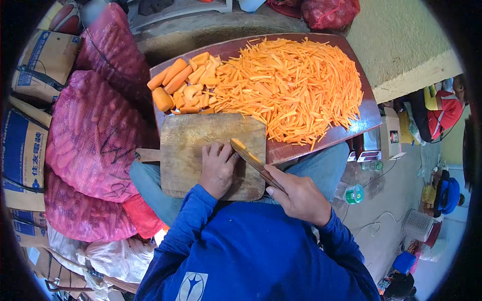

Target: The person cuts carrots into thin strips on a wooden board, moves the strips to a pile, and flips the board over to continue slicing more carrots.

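Observation:
My right hand [301, 195] is wrapped round the handle of a knife [255, 161], whose blade points up and left over a worn wooden cutting board [183, 145]. Orange shows along the blade near its tip. On the board, my left hand [218, 168] rests with its fingers curled down beside the blade; whatever lies under the fingertips is hidden. Beyond the board, a large heap of carrot strips [301, 85] covers much of a dark red tabletop [369, 113]. Chunks of cut carrot [201, 75] and thicker peeled carrot pieces [163, 99] lie at the heap's left.
Pink mesh sacks [90, 135] are stacked along the left, next to cardboard boxes [22, 155]. A concrete ledge [401, 45] borders the table at upper right. On the floor at right stand a clear jar with a green lid [354, 194] and a basket [417, 224].

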Demonstrator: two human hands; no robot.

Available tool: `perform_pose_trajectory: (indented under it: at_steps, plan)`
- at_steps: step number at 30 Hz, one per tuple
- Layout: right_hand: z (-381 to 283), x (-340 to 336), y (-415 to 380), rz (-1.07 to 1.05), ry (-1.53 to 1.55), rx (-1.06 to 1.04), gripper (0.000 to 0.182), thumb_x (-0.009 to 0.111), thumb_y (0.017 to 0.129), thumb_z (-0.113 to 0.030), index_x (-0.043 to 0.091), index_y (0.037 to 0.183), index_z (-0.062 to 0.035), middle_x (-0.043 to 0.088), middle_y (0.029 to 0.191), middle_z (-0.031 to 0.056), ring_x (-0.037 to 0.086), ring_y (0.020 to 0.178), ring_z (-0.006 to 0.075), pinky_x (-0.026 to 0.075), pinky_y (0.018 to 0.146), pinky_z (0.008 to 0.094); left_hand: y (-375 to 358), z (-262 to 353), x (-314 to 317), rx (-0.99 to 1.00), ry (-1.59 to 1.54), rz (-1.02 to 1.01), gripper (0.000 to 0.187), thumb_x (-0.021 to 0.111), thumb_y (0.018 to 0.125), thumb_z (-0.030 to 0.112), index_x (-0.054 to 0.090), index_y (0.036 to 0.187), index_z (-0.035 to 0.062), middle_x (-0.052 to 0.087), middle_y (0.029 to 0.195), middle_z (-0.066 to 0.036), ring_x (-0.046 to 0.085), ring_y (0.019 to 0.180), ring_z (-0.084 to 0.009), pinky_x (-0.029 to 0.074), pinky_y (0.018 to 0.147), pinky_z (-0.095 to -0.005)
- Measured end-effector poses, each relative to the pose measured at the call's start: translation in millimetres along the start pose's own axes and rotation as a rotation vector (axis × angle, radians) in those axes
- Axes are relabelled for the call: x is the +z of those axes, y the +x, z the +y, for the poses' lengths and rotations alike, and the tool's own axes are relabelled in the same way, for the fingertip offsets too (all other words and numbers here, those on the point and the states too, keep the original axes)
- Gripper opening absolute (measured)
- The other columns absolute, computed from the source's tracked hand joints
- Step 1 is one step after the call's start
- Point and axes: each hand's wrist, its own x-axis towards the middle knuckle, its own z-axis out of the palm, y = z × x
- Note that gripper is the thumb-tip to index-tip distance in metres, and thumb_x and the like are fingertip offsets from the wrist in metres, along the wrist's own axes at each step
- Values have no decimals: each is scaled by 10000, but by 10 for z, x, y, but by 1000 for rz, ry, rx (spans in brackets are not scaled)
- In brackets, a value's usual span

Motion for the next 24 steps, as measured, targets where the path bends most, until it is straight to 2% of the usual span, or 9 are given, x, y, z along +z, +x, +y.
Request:
perform_pose_trajectory:
  at_steps: [6, 8, 12, 14, 19, 22, 24]
  plan:
    - [26, 144, 277, -64, -94, 41, 506, 624, 1070, -283, 496, 1492, -34, 738, 992, 283, 709, 873, 519, 566, 724, 587, -31, 2, -7, 2, 35, -2, 395, 708, 799, 125, 764, 1183, 51, 638, 1219, -116, 570, 1159, -343, 436, 990, -538]
    - [52, 165, 470, -59, -120, -50, 476, 605, 1079, -294, 488, 1458, -31, 732, 954, 286, 710, 875, 516, 562, 720, 595, 7, 43, -24, -13, 14, 43, 389, 710, 799, 137, 766, 1174, 51, 643, 1208, -117, 576, 1142, -343, 442, 983, -536]
    - [-8, 88, 479, -63, -123, -93, 421, 594, 1082, -273, 508, 1420, -39, 733, 950, 291, 715, 877, 510, 558, 719, 605, -45, -22, 60, -6, 51, 88, 394, 736, 782, 162, 764, 1157, 44, 647, 1180, -122, 589, 1099, -343, 455, 958, -527]
    - [-93, -7, 323, -102, -93, -13, 385, 593, 1083, -256, 515, 1390, -37, 735, 953, 288, 718, 853, 509, 559, 707, 608, -50, -8, 44, -23, 35, 80, 387, 742, 777, 158, 762, 1145, 41, 646, 1184, -125, 589, 1106, -342, 454, 956, -525]
    - [-36, 182, 473, -58, -104, -30, 366, 589, 1087, -257, 506, 1367, -37, 737, 944, 290, 719, 829, 508, 562, 690, 606, -26, 20, 24, -24, -11, 94, 371, 755, 766, 148, 757, 1120, 37, 653, 1175, -121, 597, 1117, -333, 452, 951, -520]
    - [-26, 208, 530, -69, -130, -56, 375, 588, 1088, -264, 496, 1374, -39, 740, 945, 294, 724, 842, 504, 564, 691, 604, 1, 24, 18, -33, -32, 170, 329, 698, 785, 123, 751, 1099, 38, 651, 1139, -125, 594, 1102, -363, 455, 943, -519]
    - [-41, 168, 487, -82, -136, -76, 380, 587, 1088, -264, 491, 1379, -39, 740, 944, 295, 725, 850, 501, 564, 693, 605, -49, -9, 57, -34, 24, 140, 435, 777, 710, 145, 750, 1130, 38, 666, 1137, -112, 608, 1087, -320, 445, 957, -504]
